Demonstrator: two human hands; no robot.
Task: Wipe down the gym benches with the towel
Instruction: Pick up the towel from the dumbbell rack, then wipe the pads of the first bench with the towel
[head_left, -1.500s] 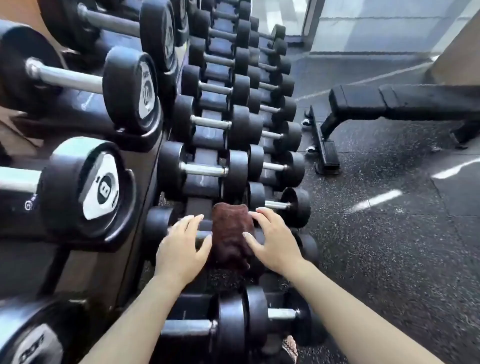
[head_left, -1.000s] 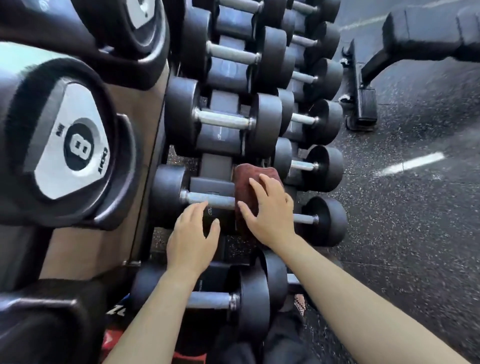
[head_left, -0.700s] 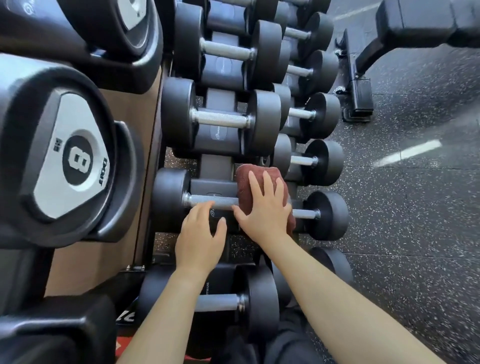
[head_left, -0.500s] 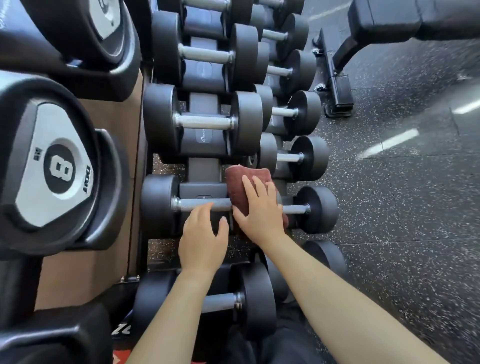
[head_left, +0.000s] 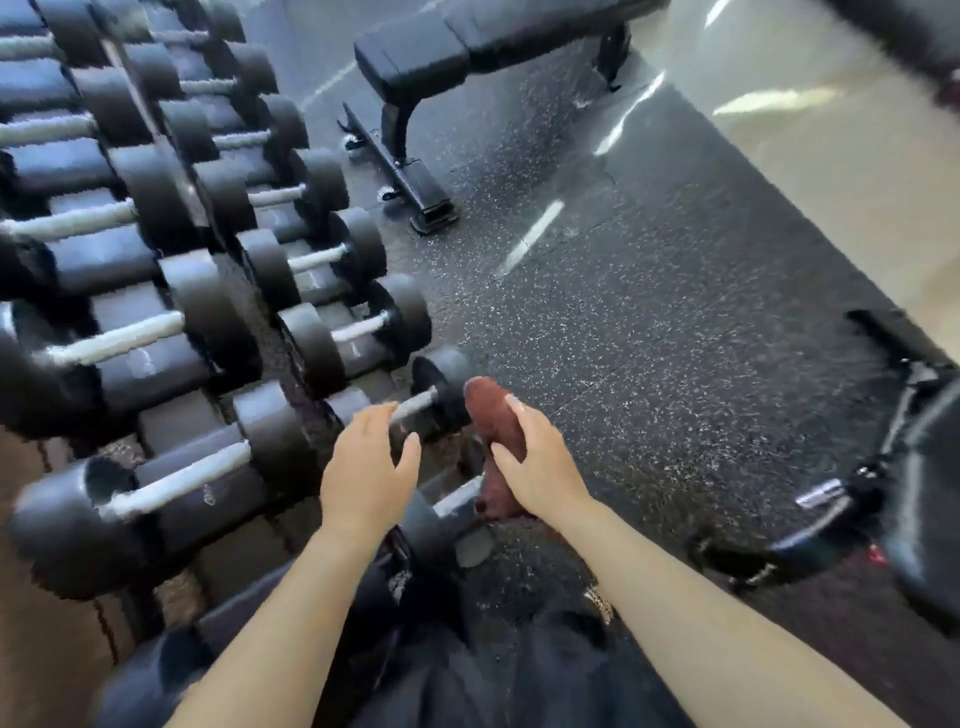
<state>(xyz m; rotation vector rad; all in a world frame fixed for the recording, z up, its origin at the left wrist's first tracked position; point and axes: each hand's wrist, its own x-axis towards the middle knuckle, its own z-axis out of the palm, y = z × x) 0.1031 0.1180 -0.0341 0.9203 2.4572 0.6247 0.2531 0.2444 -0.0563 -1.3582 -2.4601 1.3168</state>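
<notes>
My right hand (head_left: 535, 462) grips a folded dark red towel (head_left: 491, 410), held just off the right end of the dumbbell rack, above the floor. Beside it, my left hand (head_left: 366, 465) hovers with fingers apart over the low dumbbells, holding nothing. A black padded gym bench (head_left: 467, 49) stands on the floor at the top middle, well beyond both hands. The frame is blurred by motion.
A rack of black dumbbells (head_left: 171, 270) with steel handles fills the left side. Speckled black rubber floor (head_left: 649, 322) spreads to the right. A dark metal machine frame (head_left: 878, 467) stands at the right edge. My dark trousers (head_left: 498, 675) show at the bottom.
The view has swung right, away from the rack. My right hand has lifted the towel off the dumbbell and drawn it rightward. My left hand has come off the handle.
</notes>
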